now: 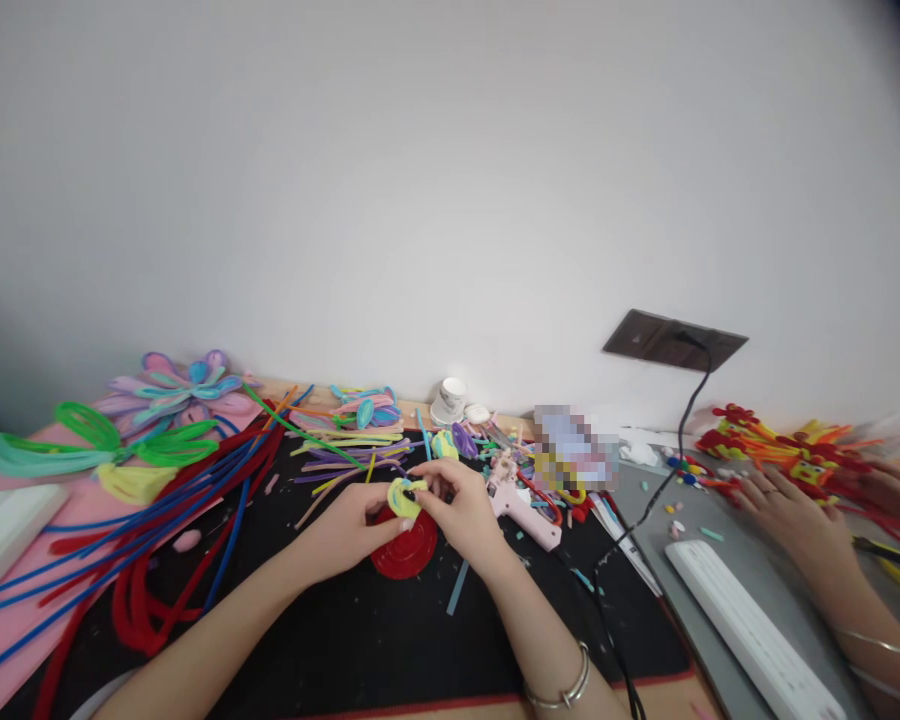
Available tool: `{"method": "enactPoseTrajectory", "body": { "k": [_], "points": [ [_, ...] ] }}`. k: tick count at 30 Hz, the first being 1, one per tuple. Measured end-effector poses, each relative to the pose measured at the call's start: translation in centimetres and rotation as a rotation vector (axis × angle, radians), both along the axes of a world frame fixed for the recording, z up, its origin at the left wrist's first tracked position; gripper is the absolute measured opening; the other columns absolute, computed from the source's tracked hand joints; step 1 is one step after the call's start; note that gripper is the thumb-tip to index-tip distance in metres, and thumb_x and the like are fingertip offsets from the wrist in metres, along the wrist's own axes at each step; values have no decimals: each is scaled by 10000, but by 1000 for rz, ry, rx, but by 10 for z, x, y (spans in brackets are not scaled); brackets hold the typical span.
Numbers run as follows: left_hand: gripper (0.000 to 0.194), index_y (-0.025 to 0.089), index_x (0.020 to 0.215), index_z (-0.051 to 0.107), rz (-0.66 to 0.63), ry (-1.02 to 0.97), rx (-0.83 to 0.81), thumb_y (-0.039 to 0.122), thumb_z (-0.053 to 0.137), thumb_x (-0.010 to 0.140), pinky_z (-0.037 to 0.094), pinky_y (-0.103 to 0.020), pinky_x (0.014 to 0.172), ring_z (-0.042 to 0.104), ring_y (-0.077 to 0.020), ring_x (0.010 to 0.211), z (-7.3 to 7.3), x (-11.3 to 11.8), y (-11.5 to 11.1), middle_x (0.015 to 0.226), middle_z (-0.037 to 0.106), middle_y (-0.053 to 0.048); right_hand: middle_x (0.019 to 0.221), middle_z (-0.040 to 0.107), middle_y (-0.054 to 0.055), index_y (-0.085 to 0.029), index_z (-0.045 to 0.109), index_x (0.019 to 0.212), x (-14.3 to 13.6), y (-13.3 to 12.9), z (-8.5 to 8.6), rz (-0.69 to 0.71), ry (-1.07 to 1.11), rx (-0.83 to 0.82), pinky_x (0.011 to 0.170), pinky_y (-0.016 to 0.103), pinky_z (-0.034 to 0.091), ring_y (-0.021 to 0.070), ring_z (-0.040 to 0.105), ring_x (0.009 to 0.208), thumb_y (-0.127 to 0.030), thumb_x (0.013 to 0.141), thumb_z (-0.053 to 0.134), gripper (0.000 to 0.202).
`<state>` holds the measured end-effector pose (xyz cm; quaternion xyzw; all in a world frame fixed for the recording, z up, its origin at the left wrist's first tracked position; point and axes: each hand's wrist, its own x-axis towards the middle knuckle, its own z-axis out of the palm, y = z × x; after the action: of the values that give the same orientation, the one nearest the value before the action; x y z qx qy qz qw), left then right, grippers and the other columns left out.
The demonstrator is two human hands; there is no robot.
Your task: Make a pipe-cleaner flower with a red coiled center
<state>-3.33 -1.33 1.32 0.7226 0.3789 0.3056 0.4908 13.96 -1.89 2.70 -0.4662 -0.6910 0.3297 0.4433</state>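
Between my hands is a small coiled yellow pipe-cleaner piece (403, 499) with a light blue part and a dark spot on it. My left hand (349, 528) pinches its left side. The fingers of my right hand (461, 508) are closed on its right side, partly hiding it. Just below, on the black mat (330, 640), lies a round red disc (405, 553), partly covered by my fingers. A pink glue gun (525, 508) rests to the right of my right hand. Cut pipe cleaners (349, 452) in pastel colours lie beyond my left hand.
At left are blue pipe cleaners (157, 535) and a pipe-cleaner flower (187, 390). A white cup (451, 397) stands near the wall. A black cable (686, 420) hangs from the socket plate (656, 340). Right, a co-worker's hand (791, 515) is near red-and-yellow figures and a white power strip (750, 630).
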Motion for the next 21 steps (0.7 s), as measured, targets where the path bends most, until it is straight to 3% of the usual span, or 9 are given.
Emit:
{"method": "enactPoseTrajectory", "body": {
  "k": [9, 14, 21],
  "points": [
    [259, 151, 949, 681, -56, -121, -112, 315, 597, 766, 477, -329, 809, 616, -232, 893, -2, 1, 2, 924, 704, -51, 719, 565, -17, -205, 684, 879, -1, 1, 1, -16, 34, -38, 532, 224, 362, 105, 439, 575, -126, 709, 607, 203],
    [264, 162, 904, 698, -68, -86, -114, 355, 615, 745, 490, -328, 767, 617, -241, 846, -1, 3, 0, 807, 700, -31, 873, 597, 15, -210, 689, 843, -1, 1, 2, 43, 51, -28, 569, 232, 380, 115, 484, 653, -140, 716, 626, 158],
    [241, 149, 835, 689, -80, -37, -80, 360, 608, 752, 484, -289, 672, 602, -204, 735, -3, 3, -2, 735, 669, -11, 923, 571, 33, -190, 631, 664, -1, 2, 1, 52, 115, -36, 604, 245, 405, 136, 535, 750, -124, 699, 636, 75]
  ]
}}
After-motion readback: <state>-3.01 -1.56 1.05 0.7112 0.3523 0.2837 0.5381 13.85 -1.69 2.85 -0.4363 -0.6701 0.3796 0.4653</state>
